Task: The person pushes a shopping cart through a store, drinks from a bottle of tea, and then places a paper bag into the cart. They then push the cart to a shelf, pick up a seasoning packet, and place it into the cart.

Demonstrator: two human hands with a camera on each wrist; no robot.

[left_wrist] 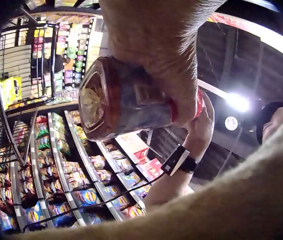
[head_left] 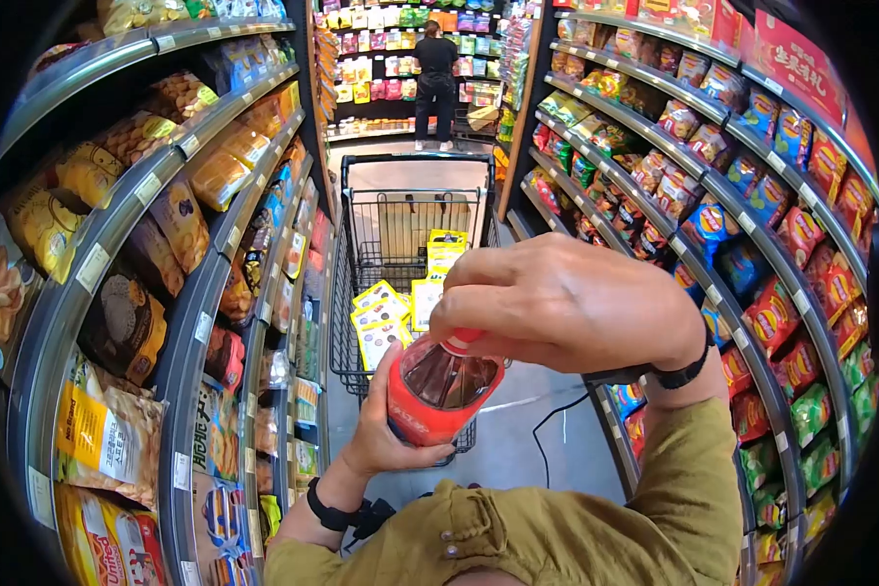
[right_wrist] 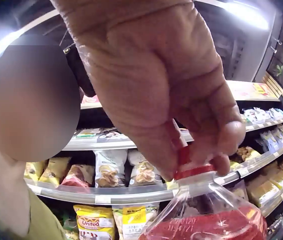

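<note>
While the left hand (head_left: pixel 383 425) curls its fingers around a clear plastic bottle with a red label (head_left: pixel 437 396), the right hand (head_left: pixel 561 308) pinches the small red plastic cap (right_wrist: pixel 194 172) from above. The bottle is in front of the person's chest, near a black wire shopping cart (head_left: pixel 415 157), in which flat yellow and white packets (head_left: pixel 381 314) lie. Its transparent shoulder becomes narrow toward the neck and bears small characters; the red label wraps the body, and the see-through bottom has a moulded shape.
</note>
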